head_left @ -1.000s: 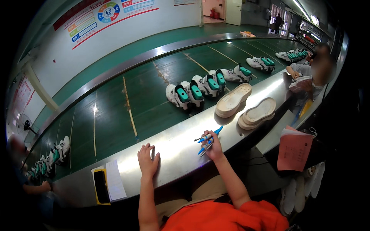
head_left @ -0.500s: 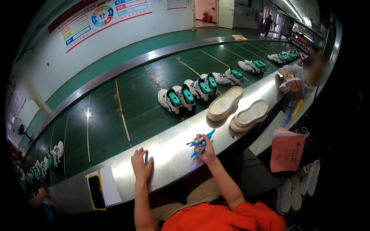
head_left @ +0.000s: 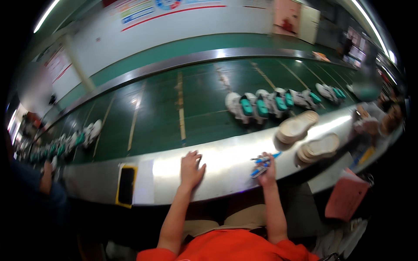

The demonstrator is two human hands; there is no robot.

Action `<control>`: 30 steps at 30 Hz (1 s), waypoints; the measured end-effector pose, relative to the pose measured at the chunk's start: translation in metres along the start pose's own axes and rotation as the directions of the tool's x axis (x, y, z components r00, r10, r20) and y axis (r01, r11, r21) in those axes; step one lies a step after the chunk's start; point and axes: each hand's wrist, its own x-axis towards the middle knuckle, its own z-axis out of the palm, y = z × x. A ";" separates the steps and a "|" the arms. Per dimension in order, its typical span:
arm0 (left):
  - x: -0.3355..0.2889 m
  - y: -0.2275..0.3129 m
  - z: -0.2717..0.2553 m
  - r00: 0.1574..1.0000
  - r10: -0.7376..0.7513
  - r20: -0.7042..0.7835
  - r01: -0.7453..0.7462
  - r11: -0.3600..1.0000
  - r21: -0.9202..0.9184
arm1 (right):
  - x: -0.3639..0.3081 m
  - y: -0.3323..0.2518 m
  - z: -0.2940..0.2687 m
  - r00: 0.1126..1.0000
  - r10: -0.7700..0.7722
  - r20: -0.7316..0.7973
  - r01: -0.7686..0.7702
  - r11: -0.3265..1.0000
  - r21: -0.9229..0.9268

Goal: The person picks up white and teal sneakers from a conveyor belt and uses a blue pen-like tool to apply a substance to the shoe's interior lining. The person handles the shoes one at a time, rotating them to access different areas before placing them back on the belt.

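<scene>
My left hand (head_left: 192,168) rests on the shiny metal ledge (head_left: 222,167) with its fingers spread and nothing in it. To its right, my right hand (head_left: 268,172) is closed round several blue-and-white pens (head_left: 260,167), held just above the ledge. Their tips point different ways, and blur hides the detail. Beyond that hand, a thick cream shoe sole (head_left: 298,126) lies on the ledge. Nearer the edge are more cream soles (head_left: 318,148), seemingly stacked. A black phone (head_left: 126,185) on a yellow pad and a white paper sheet (head_left: 143,182) lie left of my left hand.
A green conveyor belt (head_left: 200,126) runs past the ledge. It carries white shoes with teal inserts (head_left: 261,105) at right and another row of shoes (head_left: 74,141) at left. Co-workers sit at both sides. A pink booklet (head_left: 346,195) hangs below the ledge at right.
The view has swung left, so everything sits farther right in the picture, and it is blurrier. My right hand still holds the pens; my left hand still rests on the ledge.
</scene>
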 end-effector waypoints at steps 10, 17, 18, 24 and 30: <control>-0.006 0.000 0.000 0.994 -0.101 0.036 0.100 0.995 0.030 | -0.004 -0.001 0.017 0.999 -0.014 0.045 0.018 0.997 -0.080; -0.013 0.002 -0.015 0.981 -0.127 0.147 0.135 0.990 -0.044 | 0.000 -0.002 0.010 0.999 -0.026 0.023 0.029 0.993 -0.110; -0.017 0.004 -0.023 0.973 -0.135 0.189 0.150 0.986 -0.067 | -0.001 -0.002 0.011 0.999 -0.029 0.022 0.031 0.993 -0.116; -0.039 -0.020 -0.152 0.904 -0.376 0.201 0.424 0.844 -0.327 | -0.004 -0.001 0.016 0.999 -0.036 -0.021 0.032 0.986 -0.167; -0.077 -0.185 -0.231 0.693 -0.719 -0.044 0.489 0.514 -0.705 | -0.005 -0.003 0.017 0.997 -0.050 -0.066 0.030 0.959 -0.280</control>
